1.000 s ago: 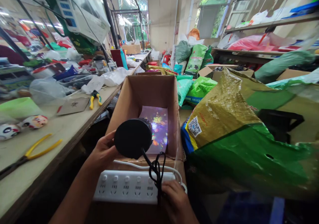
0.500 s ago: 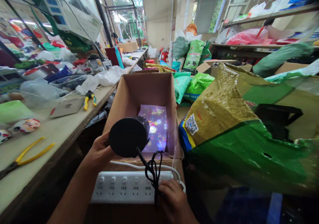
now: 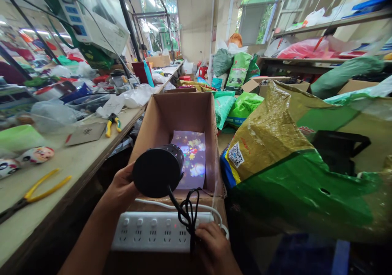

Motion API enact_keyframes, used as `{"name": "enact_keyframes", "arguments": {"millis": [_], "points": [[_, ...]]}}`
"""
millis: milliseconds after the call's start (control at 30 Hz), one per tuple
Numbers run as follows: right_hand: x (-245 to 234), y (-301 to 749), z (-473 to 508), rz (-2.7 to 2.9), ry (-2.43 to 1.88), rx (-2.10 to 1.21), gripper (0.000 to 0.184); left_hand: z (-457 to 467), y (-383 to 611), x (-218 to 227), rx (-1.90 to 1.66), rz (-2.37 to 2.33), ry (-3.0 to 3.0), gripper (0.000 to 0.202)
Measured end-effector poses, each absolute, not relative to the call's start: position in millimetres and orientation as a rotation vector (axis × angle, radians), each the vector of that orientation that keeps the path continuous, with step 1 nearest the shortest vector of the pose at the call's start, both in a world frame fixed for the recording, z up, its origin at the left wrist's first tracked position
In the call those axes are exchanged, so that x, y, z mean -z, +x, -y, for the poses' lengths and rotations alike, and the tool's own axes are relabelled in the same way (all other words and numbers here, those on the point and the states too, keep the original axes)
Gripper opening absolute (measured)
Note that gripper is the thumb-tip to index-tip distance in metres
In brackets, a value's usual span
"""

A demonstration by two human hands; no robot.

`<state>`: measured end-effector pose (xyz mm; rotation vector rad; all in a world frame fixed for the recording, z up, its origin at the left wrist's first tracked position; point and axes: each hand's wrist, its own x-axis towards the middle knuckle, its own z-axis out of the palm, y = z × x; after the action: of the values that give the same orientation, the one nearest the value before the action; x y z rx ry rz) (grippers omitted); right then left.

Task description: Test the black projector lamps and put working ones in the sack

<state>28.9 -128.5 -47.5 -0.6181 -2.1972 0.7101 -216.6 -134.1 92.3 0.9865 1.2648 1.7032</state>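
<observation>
My left hand [image 3: 123, 188] grips a round black projector lamp [image 3: 157, 174] by its side, tilted with its flat base toward me. It is held over the near end of an open cardboard box [image 3: 180, 107]. Coloured patterns of light fall on a pale sheet [image 3: 193, 180] inside the box. A black cord [image 3: 190, 211], tied in a bundle, runs from the lamp to my right hand [image 3: 213, 239]. The fingers of that hand are closed on its lower end, at the right part of a white power strip [image 3: 143, 235]; the plug itself is hidden.
On the left bench [image 3: 101, 152] lie yellow-handled pliers [image 3: 45, 189], smaller yellow-green pliers [image 3: 112, 125], a cardboard piece [image 3: 85, 134] and painted figures [image 3: 36, 155]. A large gold and green sack [image 3: 275, 144] stands close on the right. Green bags [image 3: 245, 103] lie beyond the box.
The light patterns on the sheet have shifted, and the bright spot by the lamp has given way to coloured shapes. Both hands keep their holds; the view has shifted slightly.
</observation>
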Motion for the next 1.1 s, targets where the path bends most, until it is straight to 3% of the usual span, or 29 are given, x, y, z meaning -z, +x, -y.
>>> {"name": "enact_keyframes", "arguments": {"millis": [400,567,1100], "points": [[58.8,30.7,126.5,2.209,-0.603,-0.685,0.028,141.3,-225.6,-92.8,-1.749,-1.286,1.022,0.028],[66.5,32.8,124.9,2.250,-0.590,-0.664,0.026,145.8,-222.6,-97.1,-1.741,-1.322,1.001,0.042],[67.7,32.0,123.8,2.252,-0.561,-0.674,0.023,154.0,-232.1,-86.5,-1.712,-1.251,1.000,0.047]]}}
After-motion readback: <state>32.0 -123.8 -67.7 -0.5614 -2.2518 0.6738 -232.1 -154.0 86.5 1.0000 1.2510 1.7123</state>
